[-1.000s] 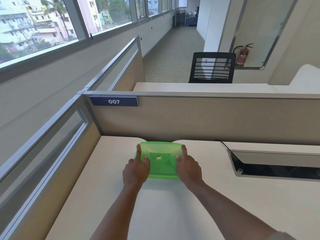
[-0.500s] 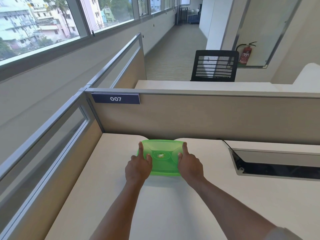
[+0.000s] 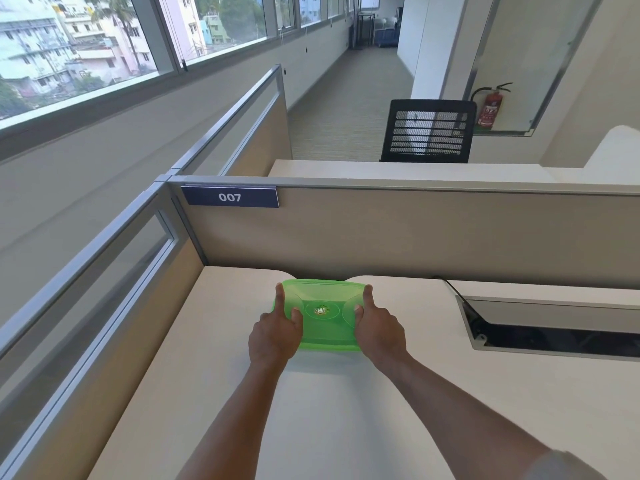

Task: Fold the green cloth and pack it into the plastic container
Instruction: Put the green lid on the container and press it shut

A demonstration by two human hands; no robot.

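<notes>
Nothing much has moved since the earlier frames: your left hand [image 3: 275, 336] and right hand [image 3: 380, 332] press on the ends of the plastic container [image 3: 323, 315], index fingers and thumbs on its green lid, at the desk's [image 3: 242, 393] 12 o'clock edge by the partition [image 3: 415, 237]. You may be trapping the unseen green cloth under an unevenly seated lid; one-sided pressure could pop the opposite corner.

Hands on lidded green container
Left hand [image 3: 275, 337] and right hand [image 3: 381, 332] gripping plastic container [image 3: 325, 315] ends, thumbs atop lid, on tabletop [image 3: 346, 410].
</notes>
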